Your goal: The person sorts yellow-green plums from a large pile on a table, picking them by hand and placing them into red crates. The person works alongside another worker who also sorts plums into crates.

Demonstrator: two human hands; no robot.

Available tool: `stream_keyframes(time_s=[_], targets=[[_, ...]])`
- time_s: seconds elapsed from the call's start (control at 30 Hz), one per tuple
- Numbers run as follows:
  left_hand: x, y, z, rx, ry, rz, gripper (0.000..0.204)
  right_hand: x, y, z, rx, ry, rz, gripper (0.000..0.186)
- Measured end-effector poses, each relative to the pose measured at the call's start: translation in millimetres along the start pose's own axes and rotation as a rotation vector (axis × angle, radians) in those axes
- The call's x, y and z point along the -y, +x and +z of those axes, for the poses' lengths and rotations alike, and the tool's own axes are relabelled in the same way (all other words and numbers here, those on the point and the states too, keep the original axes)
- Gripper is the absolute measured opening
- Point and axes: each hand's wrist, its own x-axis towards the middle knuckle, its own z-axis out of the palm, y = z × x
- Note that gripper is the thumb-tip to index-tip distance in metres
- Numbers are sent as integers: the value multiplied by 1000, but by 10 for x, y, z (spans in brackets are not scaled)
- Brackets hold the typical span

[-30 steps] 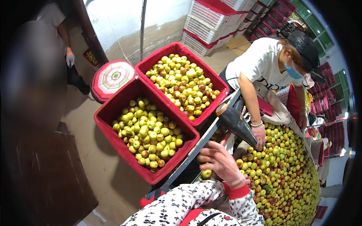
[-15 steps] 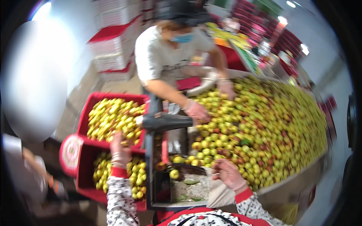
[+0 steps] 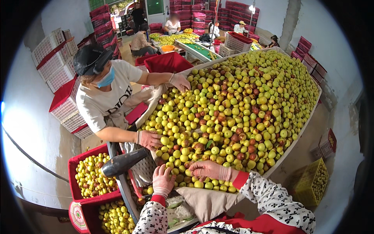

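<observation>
A big heap of yellow-green jujubes [image 3: 233, 124], some with red-brown patches, fills a wide cloth-lined bin. At the heap's near edge, my left hand [image 3: 163, 181] has its gloved fingers spread and touches the nearest fruit. My right hand [image 3: 210, 170], in a pale striped glove, lies low over the fruit just right of it. Its fingers are loosely bent and apart, with nothing visibly held. Across the corner, a masked co-worker has one gloved hand [image 3: 149, 139] on the fruit and the other gloved hand [image 3: 180, 81] at the far-left edge.
Left of the bin stand two red-lined crates of jujubes [image 3: 91, 177] [image 3: 117, 216]. A black tapered tube [image 3: 124, 161] juts between them and the heap. Pale cloth [image 3: 210, 201] drapes the near rim. A yellow crate [image 3: 311, 181] sits at right; stacked white crates [image 3: 58, 58] stand at left.
My view has swung toward the heap. My left hand has left the fruit crate and come to the bin's edge. My right hand has moved onto the fruit.
</observation>
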Motion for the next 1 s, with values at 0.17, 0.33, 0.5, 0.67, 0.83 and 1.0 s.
stream_keyframes(time_s=[0.17, 0.33, 0.5, 0.67, 0.83, 1.0], targets=[[-74, -3, -37, -2, -31, -97, 29, 534, 382, -930, -104, -1019, -97, 38], [-208, -27, -69, -37, -30, -155, 20, 555, 1301, -1595, -256, -1471, -106, 37], [-207, -76, -50, 10, -13, -249, 23, 351, 2317, -1508, -434, -1880, -221, 30], [-226, -6, -57, 24, 7, -249, 25, 449, 2617, -1535, -468, -1751, 28, 28], [-235, 24, -68, 37, 6, -265, 24, 417, 2400, -1605, -227, -1865, 51, 27], [-241, 12, -105, 43, 9, -311, 23, 217, 1942, -1263, -208, -1886, -141, 26]])
